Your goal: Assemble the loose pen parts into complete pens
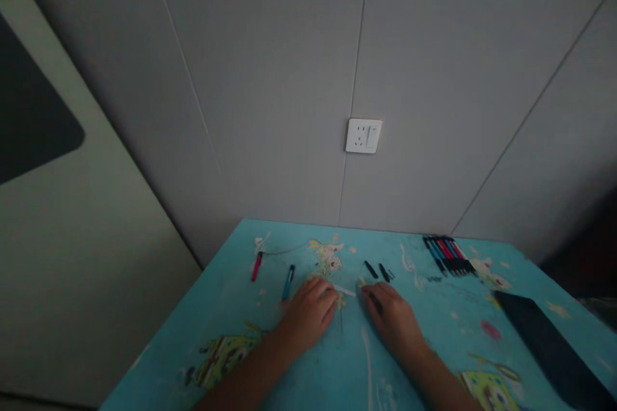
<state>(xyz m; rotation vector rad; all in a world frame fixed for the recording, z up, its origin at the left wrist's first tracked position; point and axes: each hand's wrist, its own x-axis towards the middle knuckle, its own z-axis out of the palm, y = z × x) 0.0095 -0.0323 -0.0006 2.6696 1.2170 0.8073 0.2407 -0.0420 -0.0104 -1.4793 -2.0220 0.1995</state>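
Note:
My left hand is closed, its fingertips pinching one end of a thin white stick that looks like a pen refill. The refill's other end points to the fingers of my right hand; whether they touch it I cannot tell. Curled in my right hand is a short black pen part. Two black pen pieces lie just beyond that hand, with a tiny dark piece beside them. Left of my left hand are a blue pen barrel and a red pen barrel.
A row of several black, blue and red pens lies at the back right. A long black flat object rests along the right side. The blue cartoon-printed table meets a grey wall with a white socket.

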